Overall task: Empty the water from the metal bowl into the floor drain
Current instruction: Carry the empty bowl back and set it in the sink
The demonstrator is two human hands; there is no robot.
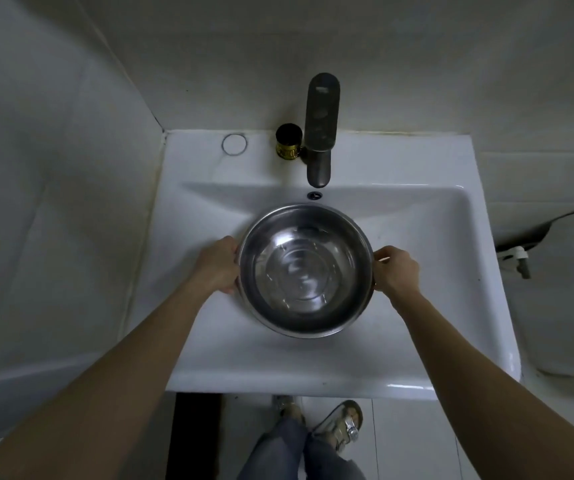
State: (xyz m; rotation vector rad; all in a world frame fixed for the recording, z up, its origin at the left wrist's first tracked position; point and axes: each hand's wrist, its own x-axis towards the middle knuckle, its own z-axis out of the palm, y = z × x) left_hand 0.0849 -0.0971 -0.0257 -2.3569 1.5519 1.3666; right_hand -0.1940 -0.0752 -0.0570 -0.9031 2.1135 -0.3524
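Metal bowl (304, 270), holding water, centred in the basin of the white washbasin (417, 358) below the faucet (320, 133); left hand (218, 265) and right hand (396, 270) clasp opposite rims; step: pickup; next: level lift, floor drain unseen.

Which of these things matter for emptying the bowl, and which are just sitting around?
In the job:
metal bowl with water
left hand on its rim
right hand on its rim

Just there:
sink
tap
small dark and gold cup

No floor drain shows in this view.
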